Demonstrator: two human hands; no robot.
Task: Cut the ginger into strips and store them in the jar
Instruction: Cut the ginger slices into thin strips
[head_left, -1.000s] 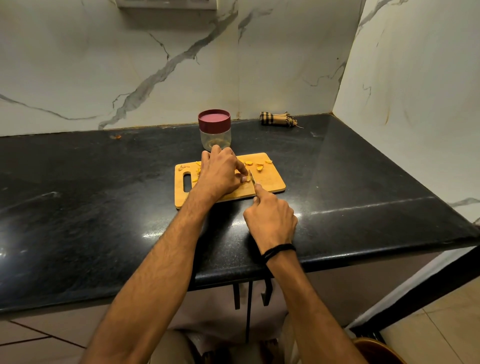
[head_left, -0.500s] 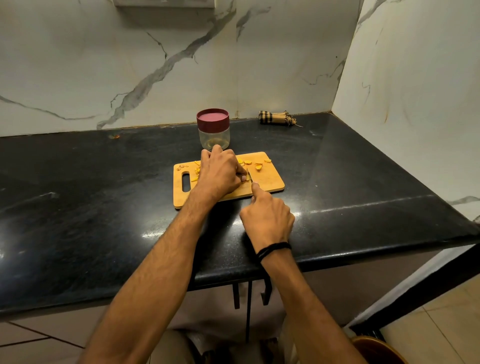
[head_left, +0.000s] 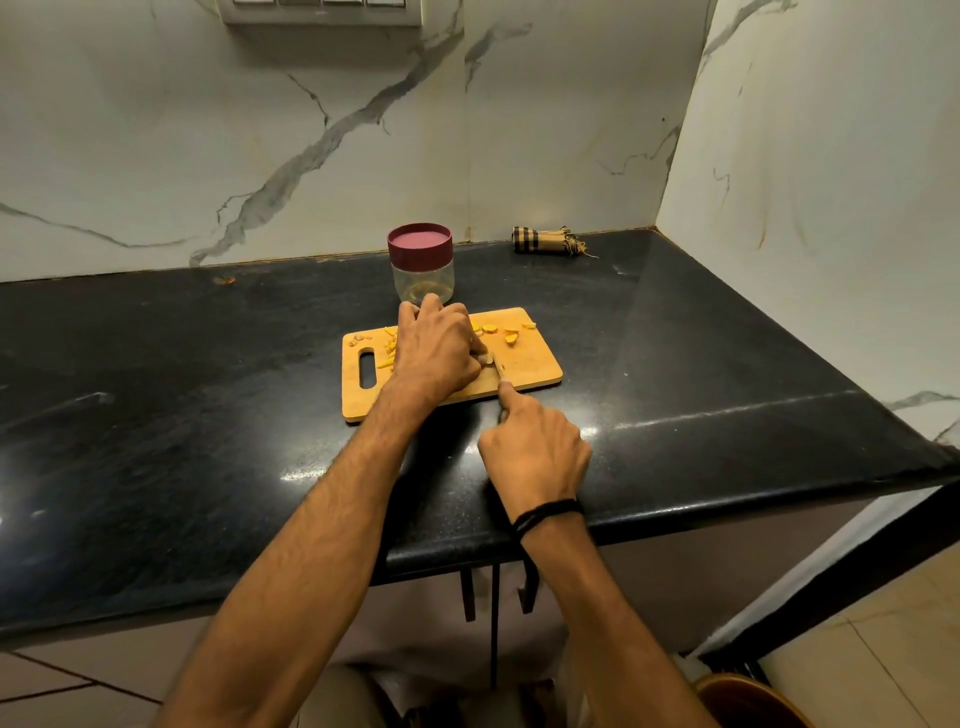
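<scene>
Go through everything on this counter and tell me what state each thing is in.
jar: upright, lid on.
cutting board: flat, cut pieces scattered on it.
ginger: held down on the board by the left hand.
knife: gripped by the right hand, blade beside the ginger.
cloth: rolled up, apart from the board.

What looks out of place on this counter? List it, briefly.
One small orange scrap lies alone on the black counter by the back wall, far left of the cutting board. Cut pieces otherwise lie on the board. Nothing spilled or damaged.
</scene>
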